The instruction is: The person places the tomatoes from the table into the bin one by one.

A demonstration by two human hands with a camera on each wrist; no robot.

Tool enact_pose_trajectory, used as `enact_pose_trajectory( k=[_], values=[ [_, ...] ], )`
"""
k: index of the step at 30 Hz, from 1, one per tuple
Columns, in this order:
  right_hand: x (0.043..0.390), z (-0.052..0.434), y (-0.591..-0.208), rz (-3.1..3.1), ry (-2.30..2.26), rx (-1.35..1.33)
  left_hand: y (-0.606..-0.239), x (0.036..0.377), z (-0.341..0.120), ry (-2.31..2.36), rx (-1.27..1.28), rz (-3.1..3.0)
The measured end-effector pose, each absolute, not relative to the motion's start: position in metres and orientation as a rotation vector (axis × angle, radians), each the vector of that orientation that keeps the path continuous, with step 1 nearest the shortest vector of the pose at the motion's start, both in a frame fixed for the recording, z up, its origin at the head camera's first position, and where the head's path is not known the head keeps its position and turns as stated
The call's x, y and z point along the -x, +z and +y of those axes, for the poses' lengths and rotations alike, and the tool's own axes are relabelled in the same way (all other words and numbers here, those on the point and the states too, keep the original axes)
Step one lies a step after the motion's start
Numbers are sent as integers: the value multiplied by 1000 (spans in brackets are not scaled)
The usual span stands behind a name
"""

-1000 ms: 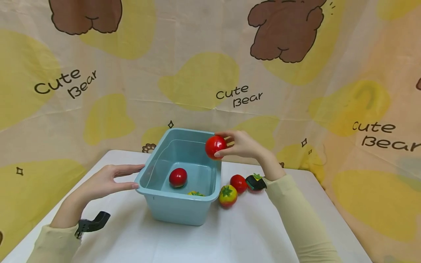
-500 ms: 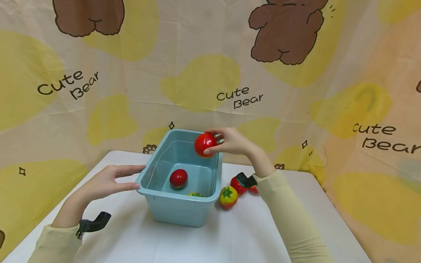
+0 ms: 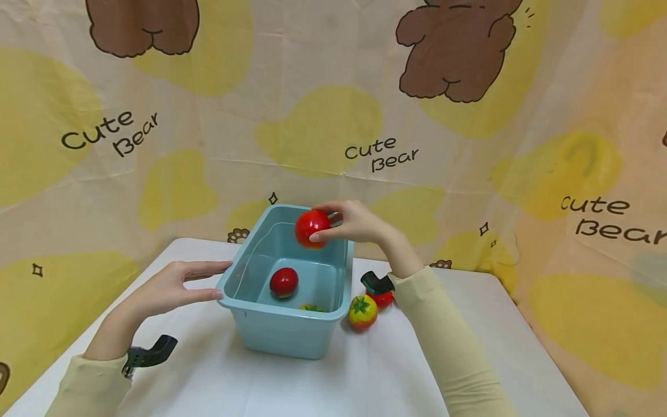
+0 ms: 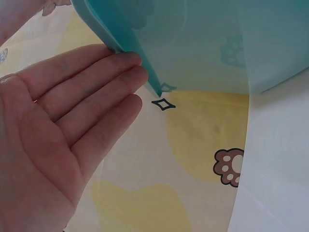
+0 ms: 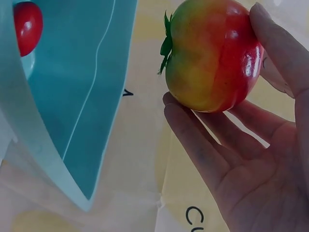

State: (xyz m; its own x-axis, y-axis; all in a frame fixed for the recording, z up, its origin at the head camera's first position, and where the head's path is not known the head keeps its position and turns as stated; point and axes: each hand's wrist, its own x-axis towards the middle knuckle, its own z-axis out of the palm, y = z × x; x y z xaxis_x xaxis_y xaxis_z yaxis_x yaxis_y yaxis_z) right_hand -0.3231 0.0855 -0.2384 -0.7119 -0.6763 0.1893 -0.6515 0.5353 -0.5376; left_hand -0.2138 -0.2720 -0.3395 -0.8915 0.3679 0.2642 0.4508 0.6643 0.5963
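Note:
My right hand (image 3: 359, 225) pinches a tomato (image 3: 307, 229) between thumb and fingers, above the far part of a light blue plastic bin (image 3: 283, 314). In the right wrist view this tomato (image 5: 212, 58) is red on one side and yellow-green near its leafy stem. Straight fingers of my left hand (image 3: 161, 289) touch the bin's left rim, with the thumb at the near left corner. Inside the bin lies a red tomato (image 3: 283, 282). Behind the near wall, only the yellow-green, leafy top of another tomato (image 3: 311, 308) shows.
Right of the bin, a yellow-green tomato (image 3: 362, 313) and a red tomato (image 3: 384, 300) sit on the white table (image 3: 250, 385). The right wrist strap (image 3: 377, 283) partly covers the red one. Behind the table hangs a bear-print cloth (image 3: 323, 127).
My right hand has carried the tomato leftward, from the bin's right rim to over its inside. The right forearm now hides more of the tomatoes on the table. My left hand stays at the rim.

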Motion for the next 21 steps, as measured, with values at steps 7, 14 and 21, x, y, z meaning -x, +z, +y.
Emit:
enact_pose_trajectory(
  k=[7,14,21],
  values=[
    [324,79,-239,2717,-879,1136,-340,213,-272,-1039,671,-2753],
    [325,75,-241,2676,-910,1122,-341,214,-272,-1050,664,-2758],
    [327,79,-243,2658,-937,1094,-342,214,-273,-1065,665,-2756]
  ],
)
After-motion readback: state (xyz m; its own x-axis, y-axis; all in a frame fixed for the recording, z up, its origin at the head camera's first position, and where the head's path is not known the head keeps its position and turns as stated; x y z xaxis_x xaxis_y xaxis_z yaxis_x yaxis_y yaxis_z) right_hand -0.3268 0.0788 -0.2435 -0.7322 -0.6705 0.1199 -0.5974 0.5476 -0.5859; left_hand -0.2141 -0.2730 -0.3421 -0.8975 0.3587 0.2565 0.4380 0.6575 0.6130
